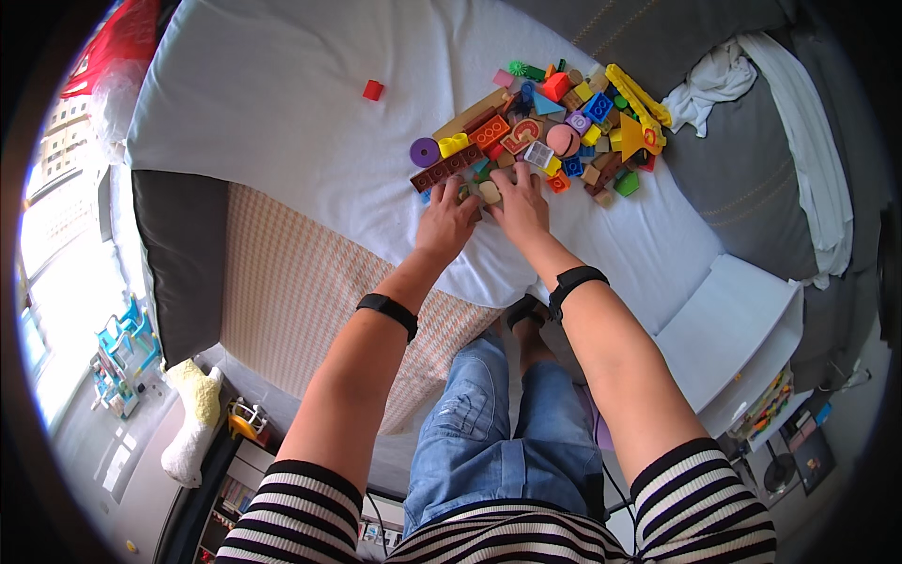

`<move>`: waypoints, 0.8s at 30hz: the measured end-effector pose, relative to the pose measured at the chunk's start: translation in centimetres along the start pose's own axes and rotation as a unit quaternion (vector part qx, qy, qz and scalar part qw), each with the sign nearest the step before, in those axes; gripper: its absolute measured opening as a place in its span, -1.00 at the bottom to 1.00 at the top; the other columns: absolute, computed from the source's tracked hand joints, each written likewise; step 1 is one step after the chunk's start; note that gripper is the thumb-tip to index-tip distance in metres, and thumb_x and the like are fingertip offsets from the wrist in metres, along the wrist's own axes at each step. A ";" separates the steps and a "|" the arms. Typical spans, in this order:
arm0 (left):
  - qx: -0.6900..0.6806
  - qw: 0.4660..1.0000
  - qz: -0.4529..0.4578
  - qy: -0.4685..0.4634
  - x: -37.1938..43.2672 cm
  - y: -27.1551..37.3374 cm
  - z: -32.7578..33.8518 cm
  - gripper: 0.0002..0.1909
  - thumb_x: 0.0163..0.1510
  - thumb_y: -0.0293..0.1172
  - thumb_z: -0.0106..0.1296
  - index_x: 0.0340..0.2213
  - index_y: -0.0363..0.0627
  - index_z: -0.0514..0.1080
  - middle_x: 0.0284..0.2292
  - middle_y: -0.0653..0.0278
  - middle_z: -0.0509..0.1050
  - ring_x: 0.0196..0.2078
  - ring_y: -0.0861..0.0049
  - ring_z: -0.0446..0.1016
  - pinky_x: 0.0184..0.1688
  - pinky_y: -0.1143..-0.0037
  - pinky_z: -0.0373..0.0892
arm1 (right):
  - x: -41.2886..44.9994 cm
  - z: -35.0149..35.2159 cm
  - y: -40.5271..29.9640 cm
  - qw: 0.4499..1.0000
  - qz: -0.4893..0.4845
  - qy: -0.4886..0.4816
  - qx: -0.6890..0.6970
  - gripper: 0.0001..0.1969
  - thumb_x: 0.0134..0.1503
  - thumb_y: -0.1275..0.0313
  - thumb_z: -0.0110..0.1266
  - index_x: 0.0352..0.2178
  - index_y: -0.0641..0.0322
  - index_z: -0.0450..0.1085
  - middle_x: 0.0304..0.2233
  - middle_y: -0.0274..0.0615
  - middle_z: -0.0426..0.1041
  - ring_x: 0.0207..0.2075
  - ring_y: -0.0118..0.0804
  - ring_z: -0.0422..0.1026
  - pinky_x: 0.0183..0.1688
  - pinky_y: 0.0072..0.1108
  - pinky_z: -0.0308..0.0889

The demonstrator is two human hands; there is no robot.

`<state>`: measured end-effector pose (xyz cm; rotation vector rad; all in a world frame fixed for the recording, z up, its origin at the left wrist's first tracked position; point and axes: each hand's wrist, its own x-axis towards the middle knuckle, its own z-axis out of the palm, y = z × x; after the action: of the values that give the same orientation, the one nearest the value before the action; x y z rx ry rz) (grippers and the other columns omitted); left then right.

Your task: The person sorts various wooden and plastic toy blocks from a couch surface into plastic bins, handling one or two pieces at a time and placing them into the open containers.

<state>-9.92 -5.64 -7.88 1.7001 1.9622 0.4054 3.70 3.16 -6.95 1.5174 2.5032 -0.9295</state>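
Both my hands are at the near edge of a heap of mixed toy blocks on a white sheet (317, 141). My left hand (445, 220) has its fingers curled down beside a dark brown studded brick (446, 169). My right hand (523, 204) bends over small pieces, close to a clear-topped block (538, 154). Between the hands lies a beige rounded piece (489, 192). The fingertips touch the small blocks there, but whether either hand grips one is hidden. Nearby are a purple ring (424, 152), a yellow double piece (453, 145) and an orange brick (488, 132).
One red block (373, 90) lies apart on the sheet. A yellow toy part (638, 95) borders the heap's right side, near a crumpled white cloth (712, 84) on the grey sofa (754, 162). A white cabinet (729, 317) stands at right; a checked cover (303, 275) hangs at left.
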 end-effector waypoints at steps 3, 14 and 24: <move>-0.027 0.999 -0.032 -0.028 1.3 -0.9 -0.2 -0.58 -0.22 -0.50 0.20 -0.22 -0.04 0.44 -0.06 0.09 0.27 -0.02 0.09 0.31 -0.05 0.29 0.40 | 0.9 1.2 0.2 0.998 -0.034 0.044 0.003 -0.54 -0.15 0.50 0.28 -0.14 0.02 0.39 -0.07 -0.11 0.20 -0.06 -0.01 0.29 -0.14 -0.31 0.39; -0.583 0.766 -0.260 -0.077 1.5 1.3 -3.6 -0.63 0.05 -0.46 0.18 -0.10 -0.13 0.35 -0.23 0.38 0.43 -0.23 0.69 0.41 -0.21 0.64 0.39 | -2.1 -0.1 3.0 0.704 0.229 -0.033 0.672 -0.65 0.12 0.44 0.15 -0.04 0.16 0.34 -0.28 -0.32 0.39 -0.22 -0.46 0.43 -0.15 -0.49 0.49; -0.587 0.760 0.015 -0.279 5.5 19.5 -4.8 -0.62 0.09 -0.52 0.11 -0.04 -0.10 0.31 -0.19 0.39 0.39 -0.17 0.71 0.38 -0.08 0.63 0.32 | -16.6 -15.6 5.7 0.629 0.173 0.227 0.723 -0.55 0.16 0.43 0.11 0.07 0.17 0.22 -0.17 -0.31 0.38 -0.14 -0.48 0.41 -0.11 -0.52 0.45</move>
<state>3.08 3.58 5.47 0.8256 0.8293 0.7990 20.65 0.26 8.99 2.5386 1.0065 -3.0771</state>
